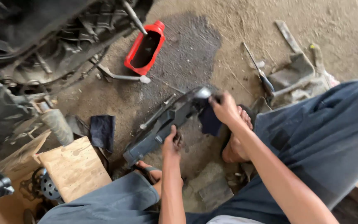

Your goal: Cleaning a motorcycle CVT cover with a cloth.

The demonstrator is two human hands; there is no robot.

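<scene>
Floor: bare dirt and concrete point(237, 25), dusty, with a dark oil stain point(191, 45) spreading below a red cut-open jug point(145, 47).
Room: workshop ground beside a motorcycle engine point(42, 49) at upper left; wood blocks point(73, 166) at lower left, a dark rag point(102, 132) just beside them, a screwdriver point(260, 70) and scrap cloth point(295, 76) lying at upper right.
Cover: long black plastic cover point(162, 124), tilted, low end near the sandalled foot point(150, 172), high end up by the right hand.
Left hand: left hand point(171, 143) grips the cover's lower edge, fingers curled shut on it.
Right hand: right hand point(225, 108) presses a dark cloth point(209, 120) on the cover's top end, fingers clamped on the cloth.
Risk, slip: oily plastic could slide out of the left grip, likely if the rubbing pushes hard down its length.
Risk, dirt: the low end sits near gritty ground, so grit may get back on the wiped face.
Risk, feet: bare toes point(245, 120) lie just under the high end; a dropped cover would land there.
</scene>
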